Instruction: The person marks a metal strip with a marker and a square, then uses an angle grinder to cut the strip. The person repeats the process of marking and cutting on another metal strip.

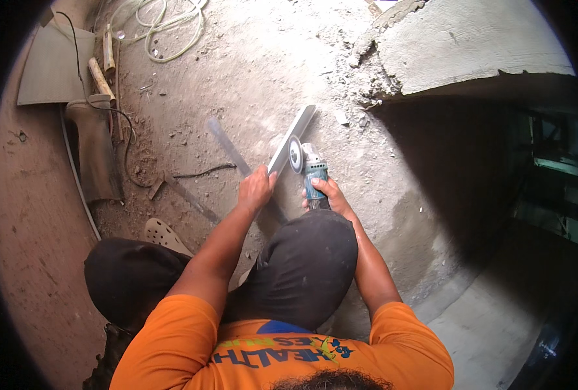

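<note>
The left hand (256, 188) grips the metal bar (293, 140), seemingly steadying it beside the disc (295, 155) of the grinder (315, 174) (right hand (333, 197) clamped round that), well inside the left edge of the floor (191, 104).

Navy printed lettering (291, 355) across orange shirt (263, 377)

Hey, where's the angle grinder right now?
In the head view, the angle grinder is just right of centre, held in the right hand, its disc beside the long pale bar in the left hand.
</note>
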`<action>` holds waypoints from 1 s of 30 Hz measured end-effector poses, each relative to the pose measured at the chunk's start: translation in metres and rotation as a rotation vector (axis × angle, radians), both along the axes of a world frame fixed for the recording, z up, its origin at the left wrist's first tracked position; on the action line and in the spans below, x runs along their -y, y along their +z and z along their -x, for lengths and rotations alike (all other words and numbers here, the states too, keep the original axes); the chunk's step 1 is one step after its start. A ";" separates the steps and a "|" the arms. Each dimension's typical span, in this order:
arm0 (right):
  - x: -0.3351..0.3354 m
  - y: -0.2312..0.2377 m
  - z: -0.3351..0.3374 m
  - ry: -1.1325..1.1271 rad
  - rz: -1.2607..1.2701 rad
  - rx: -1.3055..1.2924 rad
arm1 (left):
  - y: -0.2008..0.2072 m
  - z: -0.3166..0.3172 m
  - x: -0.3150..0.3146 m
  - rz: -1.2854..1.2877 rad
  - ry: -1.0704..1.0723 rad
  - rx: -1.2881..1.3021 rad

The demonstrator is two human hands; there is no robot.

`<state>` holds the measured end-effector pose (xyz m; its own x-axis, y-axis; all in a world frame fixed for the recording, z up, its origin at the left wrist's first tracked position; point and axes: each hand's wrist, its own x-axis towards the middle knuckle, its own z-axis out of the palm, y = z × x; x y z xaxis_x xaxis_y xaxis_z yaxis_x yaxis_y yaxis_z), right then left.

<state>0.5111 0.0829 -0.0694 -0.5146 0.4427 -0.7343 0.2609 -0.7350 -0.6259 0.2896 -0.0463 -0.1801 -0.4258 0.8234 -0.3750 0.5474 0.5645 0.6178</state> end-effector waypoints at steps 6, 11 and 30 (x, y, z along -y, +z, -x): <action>-0.011 -0.002 0.002 0.034 0.002 0.017 | -0.007 0.003 -0.003 0.021 -0.008 0.030; -0.016 -0.004 0.002 0.049 0.042 0.018 | -0.006 0.007 -0.003 0.054 -0.031 0.057; -0.017 -0.005 0.003 0.063 0.022 0.033 | -0.007 0.002 -0.001 -0.002 -0.032 0.027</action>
<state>0.5085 0.1003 -0.0739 -0.5163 0.3934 -0.7607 0.3276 -0.7300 -0.5999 0.2873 -0.0450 -0.1875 -0.3888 0.8374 -0.3841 0.5483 0.5454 0.6340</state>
